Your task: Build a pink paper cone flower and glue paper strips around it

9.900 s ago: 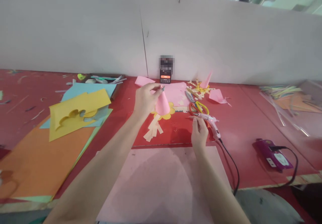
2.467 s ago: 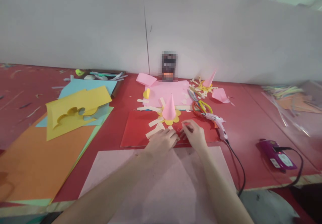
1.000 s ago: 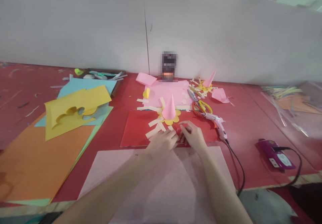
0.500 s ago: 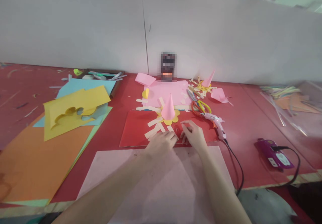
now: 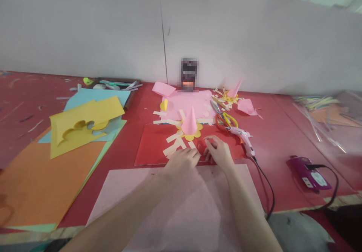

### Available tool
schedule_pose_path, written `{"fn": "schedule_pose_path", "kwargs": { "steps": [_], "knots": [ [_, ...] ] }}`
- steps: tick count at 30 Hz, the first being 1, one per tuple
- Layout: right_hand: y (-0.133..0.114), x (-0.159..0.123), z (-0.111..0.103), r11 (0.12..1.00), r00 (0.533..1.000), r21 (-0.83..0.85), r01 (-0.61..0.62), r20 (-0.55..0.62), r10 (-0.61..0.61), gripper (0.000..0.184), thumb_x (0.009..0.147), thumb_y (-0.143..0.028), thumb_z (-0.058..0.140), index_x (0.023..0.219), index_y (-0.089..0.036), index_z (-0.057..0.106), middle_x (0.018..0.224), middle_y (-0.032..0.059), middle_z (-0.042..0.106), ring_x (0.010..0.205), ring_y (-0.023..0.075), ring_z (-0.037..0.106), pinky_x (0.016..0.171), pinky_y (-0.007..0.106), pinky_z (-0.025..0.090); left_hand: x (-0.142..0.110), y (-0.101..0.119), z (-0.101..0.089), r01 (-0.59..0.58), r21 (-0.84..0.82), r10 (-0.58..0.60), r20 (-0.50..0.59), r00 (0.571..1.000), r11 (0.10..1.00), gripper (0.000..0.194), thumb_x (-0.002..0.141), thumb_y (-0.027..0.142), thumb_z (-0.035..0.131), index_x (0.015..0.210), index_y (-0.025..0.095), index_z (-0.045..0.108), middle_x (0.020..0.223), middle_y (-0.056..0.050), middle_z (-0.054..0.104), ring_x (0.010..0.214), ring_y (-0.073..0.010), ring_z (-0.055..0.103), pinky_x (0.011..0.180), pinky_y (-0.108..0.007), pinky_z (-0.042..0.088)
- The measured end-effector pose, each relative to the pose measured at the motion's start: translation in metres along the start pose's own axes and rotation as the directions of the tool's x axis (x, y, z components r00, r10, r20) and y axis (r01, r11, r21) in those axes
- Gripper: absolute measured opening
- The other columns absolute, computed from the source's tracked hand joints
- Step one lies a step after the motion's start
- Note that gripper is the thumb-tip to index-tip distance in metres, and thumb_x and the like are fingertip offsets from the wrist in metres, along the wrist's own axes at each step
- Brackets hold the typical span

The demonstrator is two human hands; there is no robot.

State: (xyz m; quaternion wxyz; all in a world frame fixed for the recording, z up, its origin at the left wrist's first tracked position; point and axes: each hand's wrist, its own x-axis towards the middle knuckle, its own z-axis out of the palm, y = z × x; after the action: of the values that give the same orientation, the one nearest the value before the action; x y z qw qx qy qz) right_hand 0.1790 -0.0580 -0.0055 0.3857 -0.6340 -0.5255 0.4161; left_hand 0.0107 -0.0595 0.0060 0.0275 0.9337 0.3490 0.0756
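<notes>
A pink paper cone (image 5: 190,122) stands upright on a yellow paper flower (image 5: 199,131), over a red board (image 5: 154,142). Cream paper strips (image 5: 173,146) fan out around the flower. My left hand (image 5: 182,159) rests at the board's front edge beside the strips, fingers bent down and pressed together; whatever lies under the fingertips is hidden. To its right, my right hand (image 5: 218,152) hovers low over the board, fingers loosely curled and apart, with nothing visible in them. A pink glue gun (image 5: 245,140) and scissors (image 5: 226,120) lie right of the board.
Yellow cut paper (image 5: 70,131) lies over blue and orange sheets (image 5: 56,176) at left. A pale board (image 5: 181,206) lies under my forearms. Behind are pink sheets (image 5: 181,101) and a second cone (image 5: 234,89). The purple power strip (image 5: 311,174) and its cord are at right.
</notes>
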Motion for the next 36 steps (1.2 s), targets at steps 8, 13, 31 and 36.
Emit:
{"fn": "schedule_pose_path", "kwargs": {
  "steps": [8, 13, 31, 36],
  "knots": [
    [-0.005, -0.001, 0.002, 0.991, 0.990, 0.102, -0.082, 0.123, 0.069, 0.030, 0.076, -0.045, 0.049, 0.096, -0.023, 0.054, 0.053, -0.0032, 0.061, 0.036, 0.0153, 0.055, 0.030, 0.023, 0.038, -0.004, -0.013, 0.006, 0.060, -0.082, -0.075, -0.185, 0.980, 0.995, 0.027, 0.091, 0.022, 0.033, 0.081, 0.017, 0.057, 0.069, 0.000, 0.058, 0.063, -0.0113, 0.055, 0.053, -0.024, 0.034],
    [-0.009, -0.002, 0.001, 0.993, 0.988, 0.116, 0.003, 0.153, -0.021, 0.030, 0.072, -0.039, 0.057, 0.098, -0.022, 0.055, 0.060, -0.0031, 0.061, 0.048, 0.0146, 0.058, 0.037, 0.022, 0.042, -0.006, -0.014, -0.001, -0.073, -0.088, 0.054, -0.197, 0.979, 0.993, 0.030, 0.092, 0.020, 0.029, 0.082, 0.017, 0.057, 0.069, 0.000, 0.058, 0.063, -0.0111, 0.054, 0.055, -0.024, 0.034],
    [-0.011, -0.005, 0.028, 0.974, 0.971, 0.109, 0.201, -0.157, -0.183, 0.030, 0.073, -0.034, 0.061, 0.100, -0.022, 0.057, 0.068, -0.0021, 0.067, 0.064, 0.0141, 0.060, 0.058, 0.024, 0.043, -0.002, -0.010, -0.007, 0.282, -0.820, -0.509, -0.014, 0.861, 0.499, 0.004, 0.080, 0.021, 0.050, 0.080, 0.023, 0.054, 0.081, 0.003, 0.064, 0.078, -0.0122, 0.061, 0.071, -0.024, 0.046],
    [-0.007, -0.001, 0.032, 0.965, 0.951, 0.052, 0.256, -0.192, -0.242, 0.026, 0.072, -0.036, 0.061, 0.094, -0.022, 0.056, 0.074, -0.0019, 0.068, 0.068, 0.0140, 0.061, 0.066, 0.026, 0.044, -0.002, -0.011, -0.006, 0.343, -0.687, -0.502, -0.037, 0.864, 0.641, 0.005, 0.079, 0.021, 0.051, 0.080, 0.023, 0.055, 0.082, 0.002, 0.064, 0.079, -0.0142, 0.059, 0.067, -0.026, 0.045]
  ]
}}
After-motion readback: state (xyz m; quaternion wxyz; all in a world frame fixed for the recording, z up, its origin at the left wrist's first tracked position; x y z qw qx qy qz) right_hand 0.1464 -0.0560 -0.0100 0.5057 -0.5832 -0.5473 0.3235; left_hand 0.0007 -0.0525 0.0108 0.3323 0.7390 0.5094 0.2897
